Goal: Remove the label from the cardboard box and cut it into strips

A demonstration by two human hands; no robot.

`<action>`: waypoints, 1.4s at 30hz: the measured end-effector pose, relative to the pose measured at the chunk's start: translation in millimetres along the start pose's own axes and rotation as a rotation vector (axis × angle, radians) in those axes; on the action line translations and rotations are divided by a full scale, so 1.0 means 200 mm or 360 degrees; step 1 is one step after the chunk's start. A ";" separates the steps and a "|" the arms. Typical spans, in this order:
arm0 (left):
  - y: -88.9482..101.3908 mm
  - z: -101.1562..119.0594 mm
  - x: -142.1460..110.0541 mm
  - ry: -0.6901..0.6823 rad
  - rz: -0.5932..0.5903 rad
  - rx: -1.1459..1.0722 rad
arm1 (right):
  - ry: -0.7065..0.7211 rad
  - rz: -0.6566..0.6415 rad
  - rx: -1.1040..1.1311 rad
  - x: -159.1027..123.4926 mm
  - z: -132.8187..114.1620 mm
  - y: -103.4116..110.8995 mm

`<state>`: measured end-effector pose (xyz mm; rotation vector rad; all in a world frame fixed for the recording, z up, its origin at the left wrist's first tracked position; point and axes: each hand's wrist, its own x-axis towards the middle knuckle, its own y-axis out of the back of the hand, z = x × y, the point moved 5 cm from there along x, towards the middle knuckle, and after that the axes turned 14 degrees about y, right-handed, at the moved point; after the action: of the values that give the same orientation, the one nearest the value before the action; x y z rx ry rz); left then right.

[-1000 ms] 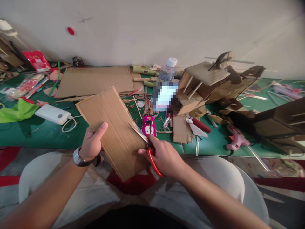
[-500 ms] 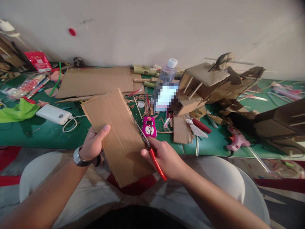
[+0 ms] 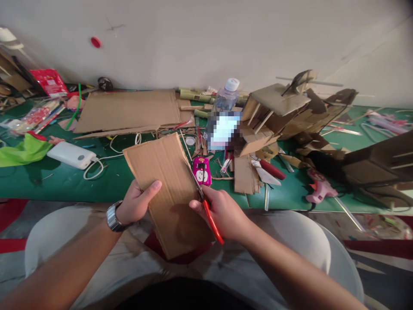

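A rectangular piece of brown cardboard [image 3: 171,193] is held tilted above my lap, in front of the table's edge. My left hand [image 3: 138,202] grips its left side, thumb on top and the other fingers hidden underneath. Closed around red-handled scissors [image 3: 211,219], my right hand [image 3: 222,211] is at the cardboard's right edge. The metal blades lie along that edge, pointing away from me. Whether they are parted I cannot tell. Just beyond the blades, a pink power-strip-like block [image 3: 201,171] lies on the table.
The green table [image 3: 106,185] carries a white power bank [image 3: 71,155] with a cable, a large cardboard sheet [image 3: 129,112], a plastic bottle [image 3: 226,97], and a blurred-out screen. Cardboard structures [image 3: 277,107], a red-handled knife [image 3: 271,169] and a pink glue gun [image 3: 321,188] are on the right.
My left hand and the cardboard have moved right and slightly toward me, its far end now lower. The scissors in my right hand stay nearly in place at the right edge.
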<state>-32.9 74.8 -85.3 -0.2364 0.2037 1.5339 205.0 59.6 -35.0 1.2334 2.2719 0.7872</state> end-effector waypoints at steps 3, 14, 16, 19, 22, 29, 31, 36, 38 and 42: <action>0.00 -0.01 0.01 0.0009 0.0007 -0.0051 | 0.0066 0.0040 0.0096 0.00 -0.01 0.01; -0.08 0.00 -0.02 0.0021 -0.0311 0.0034 | 0.0224 0.0110 0.0428 -0.02 -0.04 0.02; -0.12 -0.01 -0.04 0.0064 -0.0473 0.0034 | 0.0223 0.0129 0.0439 -0.03 -0.03 0.04; -0.14 -0.02 -0.03 0.0118 -0.0488 -0.0035 | 0.0230 0.0085 0.0413 -0.02 -0.02 0.05; -0.09 -0.01 0.01 0.0137 -0.0239 -0.0115 | 0.0219 0.0001 0.0358 -0.02 -0.03 0.05; 0.01 0.03 0.04 0.0144 0.0082 -0.0252 | 0.0195 -0.0167 0.0292 -0.02 -0.07 0.03; 0.00 0.03 0.04 0.0136 0.0035 -0.0201 | 0.0189 -0.0162 0.0284 -0.02 -0.06 0.02; -0.03 0.03 0.02 0.0141 -0.0028 -0.0159 | 0.0179 -0.0126 0.0264 -0.02 -0.05 0.02; -0.03 0.03 0.02 0.0147 -0.0037 -0.0137 | 0.0196 -0.0129 0.0283 -0.01 -0.05 0.02; -0.02 0.02 0.02 0.0139 -0.0034 -0.0122 | 0.0227 -0.0131 0.0324 -0.01 -0.05 0.04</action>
<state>-28.7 79.1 -82.2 -0.3660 0.2108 1.5130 204.2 57.6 -21.8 1.1951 2.5540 0.6451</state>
